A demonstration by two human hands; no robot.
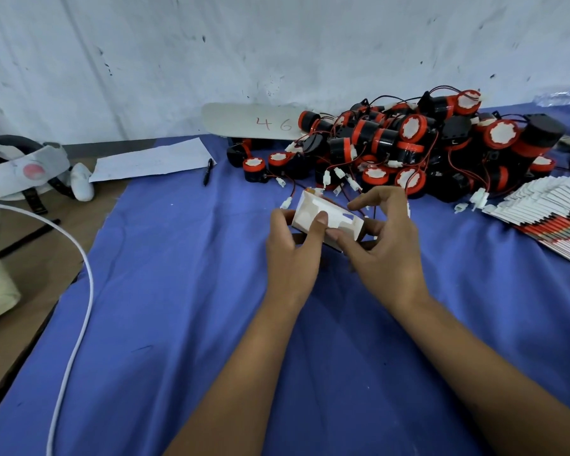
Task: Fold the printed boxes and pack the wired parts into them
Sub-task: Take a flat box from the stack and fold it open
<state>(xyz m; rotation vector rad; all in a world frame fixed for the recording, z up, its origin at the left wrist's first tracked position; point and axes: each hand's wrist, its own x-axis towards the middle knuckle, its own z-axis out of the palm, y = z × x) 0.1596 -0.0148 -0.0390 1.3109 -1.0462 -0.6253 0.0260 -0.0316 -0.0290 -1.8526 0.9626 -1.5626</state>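
A blue cloth (178,291) covers the table below a scuffed white wall (277,44). At centre, the left hand (292,255) and right hand (384,248) both grip a half-folded box (323,218). Wired parts (408,143) heap at one o'clock (flat boxes (547,218) at three).

Left hand (290,248) and right hand (380,245) meet ahead, forearms bare, fingers (320,222) curled, pinching.

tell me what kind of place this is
Probably a small packing workbench: a heap of black-and-red wired parts, a fanned stack of flat printed boxes, and both hands folding one box.
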